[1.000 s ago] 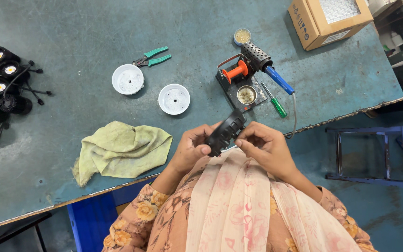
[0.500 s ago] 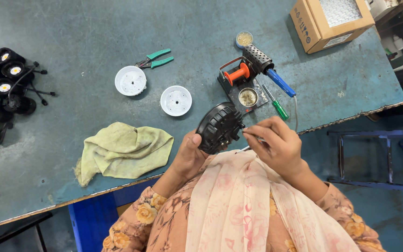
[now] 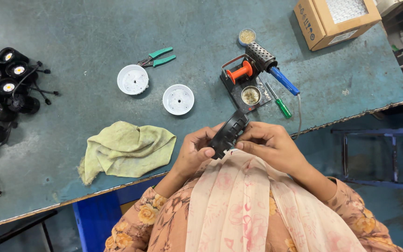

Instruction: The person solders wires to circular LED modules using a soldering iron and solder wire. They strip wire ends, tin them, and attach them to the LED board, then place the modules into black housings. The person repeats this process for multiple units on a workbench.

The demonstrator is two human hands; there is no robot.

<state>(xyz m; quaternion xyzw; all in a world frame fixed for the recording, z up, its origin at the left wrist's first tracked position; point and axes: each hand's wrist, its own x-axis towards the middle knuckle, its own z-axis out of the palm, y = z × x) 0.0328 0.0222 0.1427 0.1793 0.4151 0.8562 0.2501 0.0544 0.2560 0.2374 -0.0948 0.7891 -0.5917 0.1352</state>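
Between both hands, left [image 3: 193,151] and right [image 3: 270,144], black ribbed housing [image 3: 228,133] in firm grip.

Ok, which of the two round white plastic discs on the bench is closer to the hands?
The right-hand round white plastic disc, beside the soldering stand. The other round white plastic disc lies farther left, next to the green-handled pliers.
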